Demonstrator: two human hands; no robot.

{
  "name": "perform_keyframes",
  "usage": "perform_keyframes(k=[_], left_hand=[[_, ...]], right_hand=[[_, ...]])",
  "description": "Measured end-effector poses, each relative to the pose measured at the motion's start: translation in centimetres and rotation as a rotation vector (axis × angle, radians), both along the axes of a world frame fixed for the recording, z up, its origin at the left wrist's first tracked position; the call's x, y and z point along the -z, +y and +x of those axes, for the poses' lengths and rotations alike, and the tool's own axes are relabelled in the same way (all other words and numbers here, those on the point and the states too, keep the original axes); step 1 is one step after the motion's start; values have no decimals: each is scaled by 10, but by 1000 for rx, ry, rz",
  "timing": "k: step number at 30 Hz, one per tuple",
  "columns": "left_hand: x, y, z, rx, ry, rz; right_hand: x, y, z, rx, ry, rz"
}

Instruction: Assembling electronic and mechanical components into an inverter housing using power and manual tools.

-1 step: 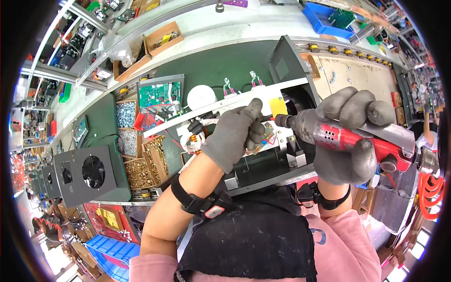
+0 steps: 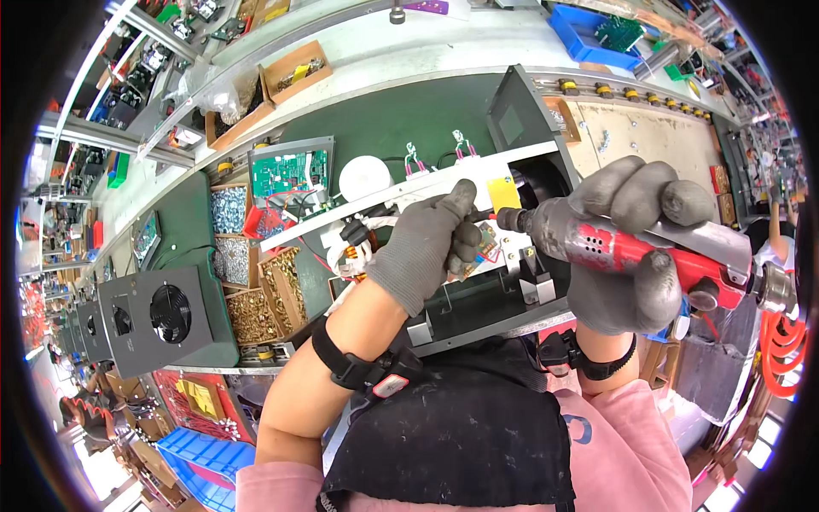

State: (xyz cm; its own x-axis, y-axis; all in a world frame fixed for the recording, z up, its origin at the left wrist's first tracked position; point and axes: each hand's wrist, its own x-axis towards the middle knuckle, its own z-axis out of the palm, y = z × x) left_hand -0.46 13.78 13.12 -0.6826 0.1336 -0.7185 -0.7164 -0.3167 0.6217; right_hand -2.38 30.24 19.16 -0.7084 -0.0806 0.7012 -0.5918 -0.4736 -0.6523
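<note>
Both hands wear grey gloves. My right hand is wrapped round a red and grey air-powered driver, a hose fitting at its back end. Its dark nose points left, beside a yellow label on a white panel of the open metal chassis. Over the middle of the chassis, my left hand has its fingers curled closed; whatever they hold is hidden. Close below those fingers lies a small circuit board. Left of that hand sit a wound coil and a white round part.
Bins of screws stand left of the chassis, below a green circuit board. Farther left lies a dark panel with a fan. A blue tray is at the back right. A red coiled hose hangs at the right.
</note>
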Motion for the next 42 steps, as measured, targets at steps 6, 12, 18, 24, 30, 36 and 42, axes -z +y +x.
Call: perform_keyframes(k=[6, 12, 18, 24, 30, 36, 42], left_hand=[[4, 7, -2, -67, -81, 161], [19, 1, 2, -72, -54, 354], [17, -17, 15, 18, 21, 301], [16, -28, 26, -50, 184, 388], [10, -35, 21, -9, 211, 322], [-4, -35, 11, -37, 134, 96], [0, -44, 11, 20, 110, 55]], right_hand=[[7, -1, 0, 4, -51, 18], [7, 0, -5, -103, 25, 14], [22, -7, -33, 65, -186, 150], [38, -18, -50, 56, -299, 184], [39, -30, -58, 72, -381, 263], [39, -31, -54, 96, -467, 359], [50, -24, -57, 93, -356, 354]])
